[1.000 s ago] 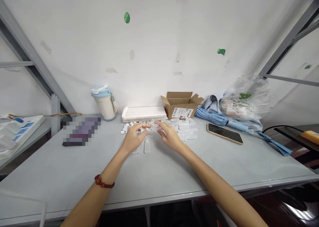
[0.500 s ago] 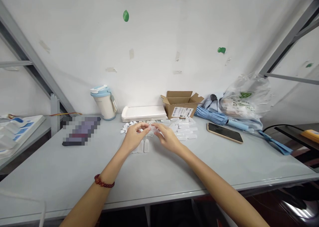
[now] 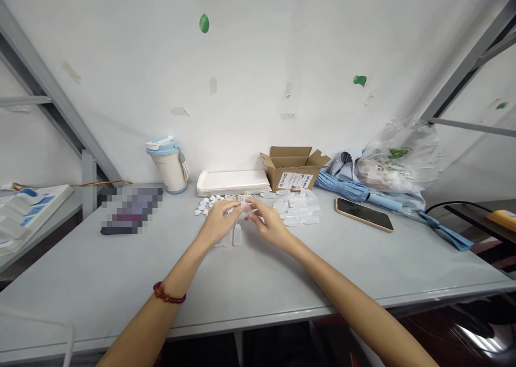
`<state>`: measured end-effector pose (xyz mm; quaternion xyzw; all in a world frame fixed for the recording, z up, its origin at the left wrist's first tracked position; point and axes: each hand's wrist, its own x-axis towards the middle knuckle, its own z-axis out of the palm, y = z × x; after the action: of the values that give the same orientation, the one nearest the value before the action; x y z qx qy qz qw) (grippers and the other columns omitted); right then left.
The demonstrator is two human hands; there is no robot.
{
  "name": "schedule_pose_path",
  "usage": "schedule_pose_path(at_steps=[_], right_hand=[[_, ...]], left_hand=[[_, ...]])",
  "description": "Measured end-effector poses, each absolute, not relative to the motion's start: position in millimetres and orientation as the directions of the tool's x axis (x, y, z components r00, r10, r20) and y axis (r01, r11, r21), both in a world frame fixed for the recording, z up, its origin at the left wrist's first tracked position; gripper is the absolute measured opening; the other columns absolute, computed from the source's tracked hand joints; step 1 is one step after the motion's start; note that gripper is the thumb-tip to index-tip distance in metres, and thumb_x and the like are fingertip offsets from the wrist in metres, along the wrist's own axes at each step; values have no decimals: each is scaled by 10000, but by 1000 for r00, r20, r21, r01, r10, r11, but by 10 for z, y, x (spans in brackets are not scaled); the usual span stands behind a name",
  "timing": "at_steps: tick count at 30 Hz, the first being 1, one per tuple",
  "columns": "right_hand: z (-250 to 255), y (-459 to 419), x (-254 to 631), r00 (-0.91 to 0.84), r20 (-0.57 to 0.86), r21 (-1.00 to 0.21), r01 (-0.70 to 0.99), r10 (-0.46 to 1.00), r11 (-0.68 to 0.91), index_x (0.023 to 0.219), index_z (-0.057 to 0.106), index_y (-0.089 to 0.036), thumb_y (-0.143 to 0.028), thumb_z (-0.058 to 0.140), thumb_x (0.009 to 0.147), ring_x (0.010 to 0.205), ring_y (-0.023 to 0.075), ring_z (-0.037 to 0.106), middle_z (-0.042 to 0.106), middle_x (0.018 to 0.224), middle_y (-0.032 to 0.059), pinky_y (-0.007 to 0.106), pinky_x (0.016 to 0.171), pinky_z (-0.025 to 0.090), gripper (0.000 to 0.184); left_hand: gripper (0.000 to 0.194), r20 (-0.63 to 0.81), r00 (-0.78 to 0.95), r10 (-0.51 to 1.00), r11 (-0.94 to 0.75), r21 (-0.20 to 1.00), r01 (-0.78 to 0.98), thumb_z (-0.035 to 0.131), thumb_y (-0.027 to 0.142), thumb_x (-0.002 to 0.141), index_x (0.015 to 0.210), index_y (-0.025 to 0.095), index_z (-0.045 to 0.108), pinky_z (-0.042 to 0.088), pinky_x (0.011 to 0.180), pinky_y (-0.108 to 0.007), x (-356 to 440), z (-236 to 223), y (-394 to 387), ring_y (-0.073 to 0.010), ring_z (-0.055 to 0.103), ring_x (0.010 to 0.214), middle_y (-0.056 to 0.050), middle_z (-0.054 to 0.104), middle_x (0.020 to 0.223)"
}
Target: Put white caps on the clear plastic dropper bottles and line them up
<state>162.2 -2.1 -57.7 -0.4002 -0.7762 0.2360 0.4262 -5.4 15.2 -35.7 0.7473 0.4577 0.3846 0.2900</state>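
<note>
My left hand [image 3: 220, 223] and my right hand [image 3: 272, 226] meet over the middle of the table. Between their fingertips is a small translucent plastic piece [image 3: 245, 210], pinched from both sides and partly covered by the fingers. Just below the hands, several flat translucent plastic pieces [image 3: 237, 236] lie on the tabletop, one with a thin cord at its top. A loose pile of similar plastic pieces [image 3: 300, 208] spreads beside my right hand. Small white cap-like parts [image 3: 205, 203] lie beyond my left hand, and white string [image 3: 246, 196] shows behind the fingertips.
Along the wall stand a blue-lidded cup [image 3: 168, 165], a stack of white trays [image 3: 236, 181] and an open cardboard box [image 3: 292, 171]. To the right lie a phone [image 3: 364, 214], a folded blue umbrella [image 3: 346, 186] and a plastic bag [image 3: 397, 163]. A pixelated object [image 3: 137, 211] lies left.
The translucent piece between my fingertips has turned and now shows more upright. My hands have barely shifted otherwise; the things on the table stay where they were.
</note>
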Motion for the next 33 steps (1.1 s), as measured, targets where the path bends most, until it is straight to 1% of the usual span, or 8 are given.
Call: schedule_pose_path(at_steps=[4, 10, 15, 18, 22, 25, 27, 33], right_hand=[[-571, -55, 1585, -302, 483, -685, 454, 822, 570, 1234, 430, -172, -183, 448, 879, 804, 173, 658, 664, 918, 75, 316, 741, 515, 356], [-641, -66, 1546, -269, 545, -552, 597, 794, 582, 1187, 456, -173, -222, 491, 860, 787, 196, 656, 665, 937, 97, 311, 690, 509, 333], [-639, -57, 1547, -227, 513, -614, 577, 828, 539, 1158, 479, -174, -218, 493, 847, 806, 204, 658, 669, 959, 103, 325, 706, 505, 315], [-583, -55, 1550, -178, 414, -782, 432, 893, 449, 1130, 492, -176, -230, 502, 838, 781, 197, 671, 665, 952, 92, 328, 706, 509, 297], [-505, -37, 1561, -193, 196, -979, 19, 961, 203, 1048, 515, -177, -317, 579, 800, 727, 198, 692, 678, 855, 49, 362, 775, 504, 292], [-478, -18, 1578, -243, 129, -974, -213, 962, 77, 1002, 552, -182, -351, 669, 724, 764, 205, 693, 701, 832, 33, 395, 870, 468, 346], [-472, -10, 1589, -245, 96, -952, -304, 965, 17, 981, 577, -180, -342, 711, 680, 795, 209, 686, 709, 802, 32, 394, 881, 460, 367], [-464, 2, 1617, -291, 10, -895, -429, 957, -121, 967, 603, -159, -271, 726, 670, 811, 224, 686, 714, 836, 69, 373, 851, 462, 341]], left_hand=[[284, 344, 205, 916, -401, 778, 484, 520, 417, 818, 872, 231, 728, 373, 977, -402, -55, -406, 161, -251, 530, 1101, -49, 675, 1080], [235, 393, 154, 906, -414, 752, 513, 562, 407, 790, 778, 244, 731, 396, 947, -406, -25, -431, 125, -246, 535, 1063, -33, 690, 999], [229, 429, 180, 885, -457, 732, 505, 555, 380, 792, 770, 237, 731, 405, 934, -414, -17, -444, 138, -243, 551, 1020, -40, 707, 954], [220, 441, 182, 879, -470, 735, 489, 544, 349, 792, 767, 228, 725, 407, 928, -415, -22, -441, 144, -240, 564, 998, -43, 713, 937], [191, 420, 164, 892, -444, 756, 481, 546, 325, 788, 787, 217, 703, 450, 850, -376, -17, -400, 118, -226, 586, 981, -44, 703, 970], [187, 461, 171, 871, -483, 738, 472, 550, 306, 794, 895, 209, 675, 483, 745, -325, 0, -371, 84, -214, 596, 966, -50, 684, 1011], [191, 539, 204, 817, -563, 669, 485, 559, 284, 797, 941, 205, 656, 487, 767, -329, 15, -370, 63, -213, 591, 975, -56, 672, 1025], [316, 669, 381, 638, -742, 401, 538, 612, 268, 797, 1101, 185, 585, 456, 886, -425, 40, -438, 48, -251, 530, 1032, -95, 619, 1099]])
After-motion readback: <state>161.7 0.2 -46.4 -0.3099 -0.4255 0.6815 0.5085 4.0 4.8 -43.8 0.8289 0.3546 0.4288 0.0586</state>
